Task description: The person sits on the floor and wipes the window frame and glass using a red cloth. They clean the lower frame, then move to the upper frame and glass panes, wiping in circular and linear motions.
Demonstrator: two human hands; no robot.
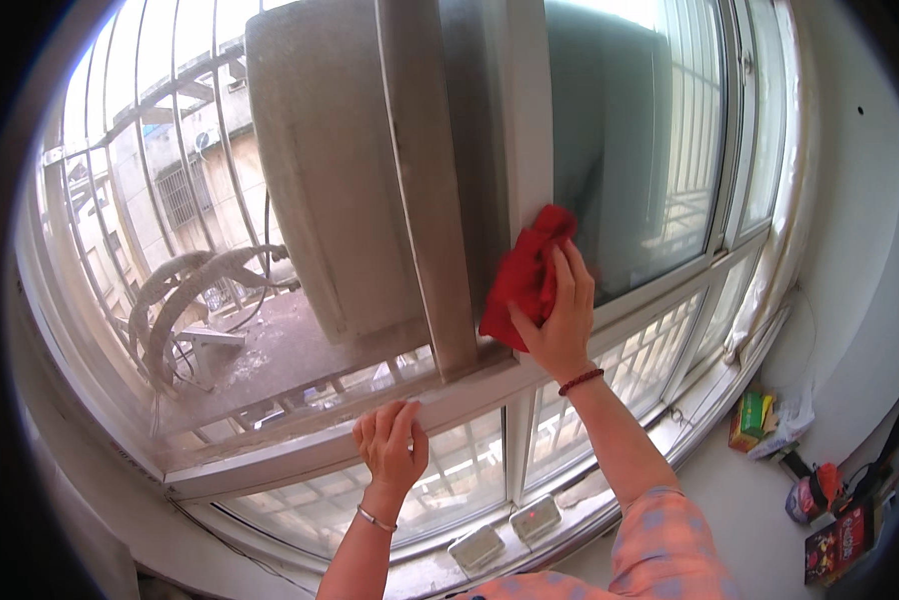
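Observation:
My right hand (566,315) grips a bunched red cloth (521,289). The cloth lies against the lower part of the white vertical window stile (530,150), and one edge overlaps the glass pane (622,172) beside it. Lower and to the left, my left hand (393,442) has its fingers curled over the white horizontal window rail (284,454). What its fingertips touch behind the rail is hidden.
Outside the window stand a large outdoor unit (329,172), wrapped pipes (183,292) and security bars (179,135). Two small pale boxes (536,517) (476,547) sit on the sill. Boxes and bags (753,420) lie at the right.

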